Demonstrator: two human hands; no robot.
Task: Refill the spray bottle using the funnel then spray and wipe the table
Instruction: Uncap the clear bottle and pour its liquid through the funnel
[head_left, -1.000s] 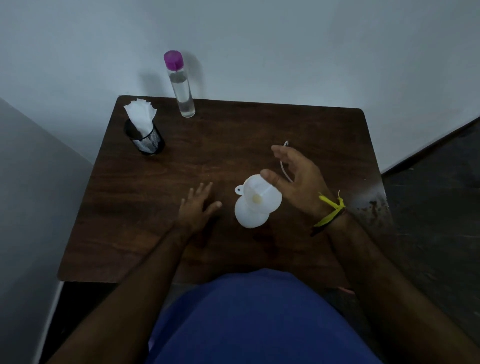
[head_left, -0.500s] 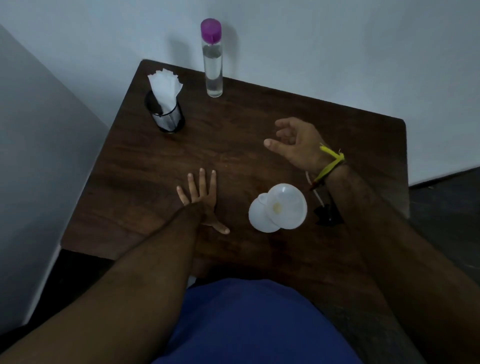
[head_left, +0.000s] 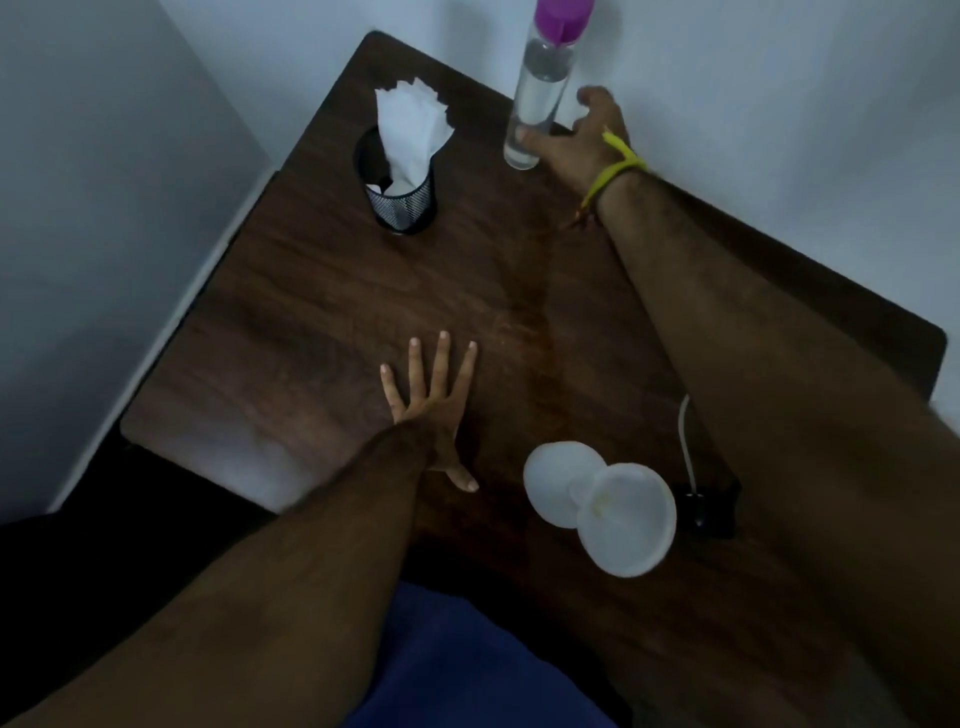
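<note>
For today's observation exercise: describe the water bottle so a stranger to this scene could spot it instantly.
Start at the dark wooden table and look to its far edge against the white wall. There, right of the black mesh cup stuffed with white tissues, stands the bottle, with the right hand reaching around its base. It alone is tall, clear and purple-capped.

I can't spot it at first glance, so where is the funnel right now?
The white funnel sits in the mouth of a white bottle near the table's front edge, between the flat left hand and the outstretched right forearm.
</note>
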